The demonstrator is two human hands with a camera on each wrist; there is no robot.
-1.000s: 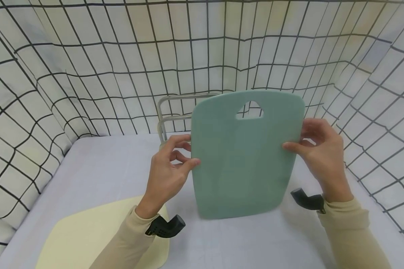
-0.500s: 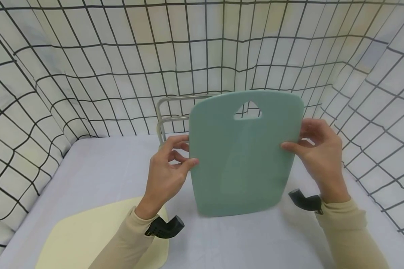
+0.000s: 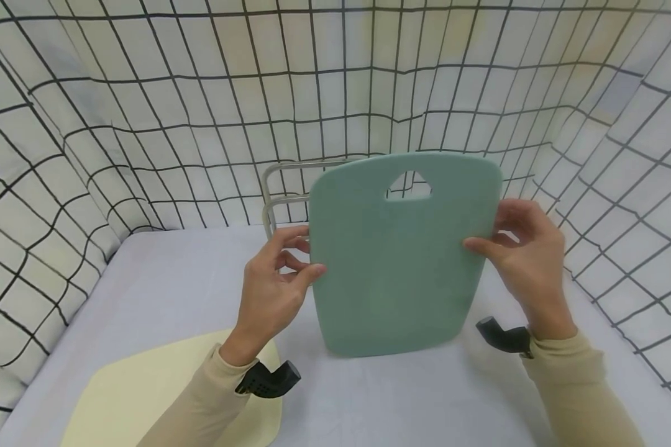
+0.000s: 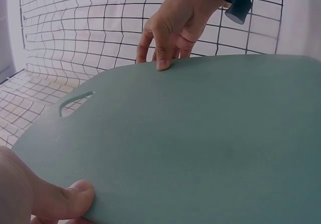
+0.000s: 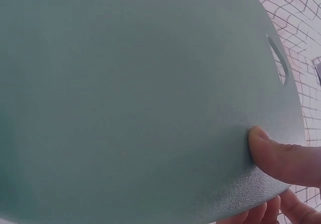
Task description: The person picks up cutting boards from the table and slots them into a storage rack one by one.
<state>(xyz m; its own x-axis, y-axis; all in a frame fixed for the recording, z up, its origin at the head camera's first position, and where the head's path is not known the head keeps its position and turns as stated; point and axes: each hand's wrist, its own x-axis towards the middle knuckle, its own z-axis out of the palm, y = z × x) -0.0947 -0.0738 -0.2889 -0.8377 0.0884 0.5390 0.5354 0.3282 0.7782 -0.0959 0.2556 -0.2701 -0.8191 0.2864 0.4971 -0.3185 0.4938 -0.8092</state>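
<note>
A green cutting board (image 3: 397, 261) with a handle cutout near its top edge stands nearly upright between both hands in the head view. My left hand (image 3: 271, 295) pinches its left edge, thumb on the near face and fingers behind. On the opposite edge my right hand (image 3: 528, 261) grips it the same way, a bit higher up. The left wrist view shows the board's (image 4: 190, 133) broad face, with the right hand (image 4: 173, 28) at the far edge. In the right wrist view the right thumb (image 5: 281, 156) presses on the face while the fingertips curl behind the edge.
A pale yellow cutting board (image 3: 140, 385) lies flat on the white table (image 3: 190, 267) at the left, partly under the left forearm. Behind the green board stands a metal wire rack (image 3: 274, 202), mostly hidden. Black wire grid panels (image 3: 212, 112) enclose the back and sides.
Both hands and the green cutting board have shifted slightly to the left in the head view, the board's lower edge a little higher. The grip is unchanged.
</note>
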